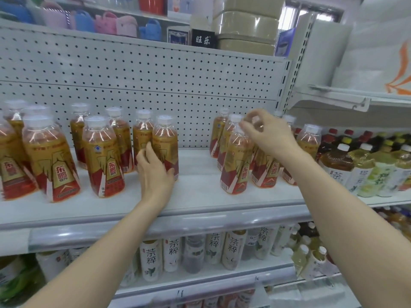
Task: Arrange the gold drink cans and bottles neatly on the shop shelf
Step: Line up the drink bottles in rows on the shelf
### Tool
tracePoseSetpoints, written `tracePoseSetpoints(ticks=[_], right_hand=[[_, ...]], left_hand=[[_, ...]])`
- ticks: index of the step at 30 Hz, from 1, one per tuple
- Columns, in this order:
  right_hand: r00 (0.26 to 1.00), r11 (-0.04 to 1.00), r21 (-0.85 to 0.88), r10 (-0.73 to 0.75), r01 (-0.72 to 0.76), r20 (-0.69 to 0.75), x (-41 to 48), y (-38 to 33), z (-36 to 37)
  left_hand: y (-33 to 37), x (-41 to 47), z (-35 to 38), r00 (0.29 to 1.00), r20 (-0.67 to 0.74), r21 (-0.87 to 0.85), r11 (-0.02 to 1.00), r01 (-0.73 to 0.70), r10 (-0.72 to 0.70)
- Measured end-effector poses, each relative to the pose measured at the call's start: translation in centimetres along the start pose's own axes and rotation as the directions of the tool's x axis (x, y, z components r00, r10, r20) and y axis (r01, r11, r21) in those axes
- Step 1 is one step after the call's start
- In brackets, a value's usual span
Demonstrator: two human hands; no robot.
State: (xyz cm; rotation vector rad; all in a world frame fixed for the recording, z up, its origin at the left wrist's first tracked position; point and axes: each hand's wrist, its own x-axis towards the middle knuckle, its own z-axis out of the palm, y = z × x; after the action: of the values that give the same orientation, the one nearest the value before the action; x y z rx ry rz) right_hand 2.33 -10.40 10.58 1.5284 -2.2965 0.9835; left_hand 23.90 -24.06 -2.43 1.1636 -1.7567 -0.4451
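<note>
1. 6 o'clock, lower tier: white-labelled tea bottles (153,258), upright in a row.
2. Centre: white metal shelf (200,196).
3. 8 o'clock: left hand (153,172), fingers and thumb wrapped round a clear plastic bottle with a gold-and-red label and white cap (165,138), upright on the shelf.
4. 2 o'clock: right hand (270,135), fingertips pinching the blurred cap of a second gold-labelled bottle (265,172) in the right cluster.
5. 9 o'clock: loose group of matching gold bottles (51,158).
6. 12 o'clock: white perforated back panel (155,85).

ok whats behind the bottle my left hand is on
One more gold bottle stands behind it, then the pegboard panel. The left hand and front bottle cover its base.
</note>
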Motion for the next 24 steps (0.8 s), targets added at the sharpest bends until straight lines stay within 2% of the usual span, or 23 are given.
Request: tracePoseSetpoints(ticks=[2, 3, 4, 6, 8, 10, 15, 24], right_hand=[[0.978, 1.0, 0.006, -0.001, 0.002, -0.208, 1.1, 1.6, -1.5], [0.966, 1.0, -0.027, 0.006, -0.013, -0.257, 1.6, 2.6, -2.0], [0.969, 0.996, -0.077, 0.017, -0.037, -0.246, 2.1, 3.6, -2.2], [0.994, 0.983, -0.165, 0.061, -0.076, -0.092, 2.3, 5.3, -2.0], [0.993, 0.977, -0.194, 0.099, -0.083, 0.072, 1.7, 6.4, -1.3], [0.988, 0.979, -0.188, 0.1, -0.077, 0.115, 1.2, 7.3, -0.6], [0.993, 0.991, -0.127, 0.06, -0.047, 0.106, 1.6, 8.3, -1.0], [0.986, 0.994, -0.111, 0.01, 0.008, 0.165, 2.3, 9.1, -2.1]], left_hand=[[1.9, -1.1, 0.2, 0.974, -0.146, 0.025, 0.985, -0.171, 0.173], [3.1, -1.6, 0.5, 0.956, -0.168, 0.022, 0.97, -0.241, 0.241], [4.1, -2.0, 1.1, 0.945, -0.149, 0.013, 0.956, -0.292, 0.291], [6.2, -2.6, 2.7, 0.947, 0.003, -0.053, 0.945, -0.322, 0.322], [8.1, -3.2, 4.5, 0.934, 0.229, -0.162, 0.957, -0.24, 0.273], [9.6, -3.7, 6.2, 0.9, 0.382, -0.198, 0.97, -0.143, 0.21], [10.5, -3.8, 8.3, 0.909, 0.4, -0.197, 0.98, -0.038, 0.116], [10.3, -3.1, 7.9, 0.881, 0.458, -0.317, 0.948, 0.037, 0.119]])
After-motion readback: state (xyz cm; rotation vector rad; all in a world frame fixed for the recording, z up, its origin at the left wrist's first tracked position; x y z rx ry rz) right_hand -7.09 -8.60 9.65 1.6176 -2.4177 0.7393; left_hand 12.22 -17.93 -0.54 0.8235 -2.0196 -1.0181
